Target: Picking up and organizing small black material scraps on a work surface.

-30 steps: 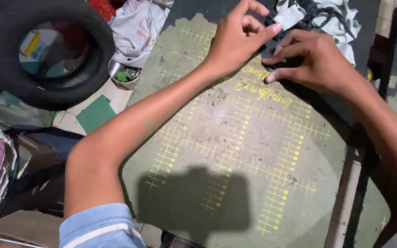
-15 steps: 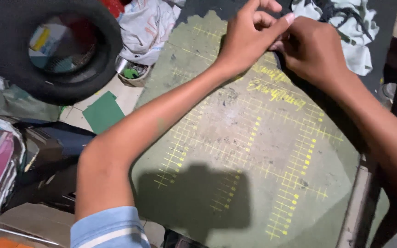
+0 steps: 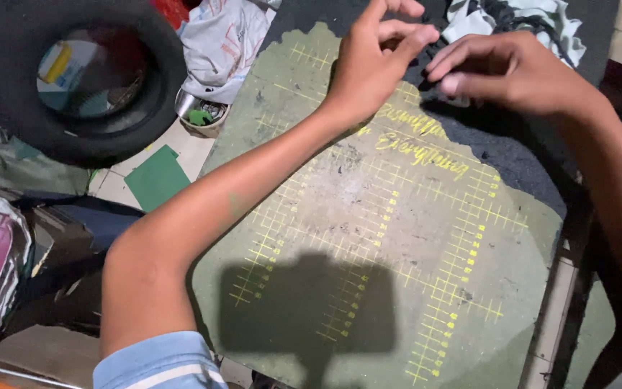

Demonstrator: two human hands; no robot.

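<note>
- Hands meet at the far edge of the worn green cutting mat (image 3: 368,238), over a dark cord-like piece (image 3: 426,54) that lies where the mat gives way to crumpled white-and-dark cloth (image 3: 541,21).
- The left hand (image 3: 372,61) has its thumb and forefinger pinched together on the near end of the dark piece, the other fingers curled loosely above.
- The right hand (image 3: 505,68) lies just beyond the mat's far right corner, fingers (image 3: 455,61) stretched flat and close together, tips touching the same dark piece; whether they grip it I cannot tell.
- Against the picture half a second back, the two hands sit slightly apart instead of pressed together, and the right hand's fingers have flattened out.
- The left forearm crosses the mat's left side much as before.
- A black tyre (image 3: 73,79) sits well off the mat's left edge, with a small metal bowl (image 3: 199,115) between tyre and mat.
</note>
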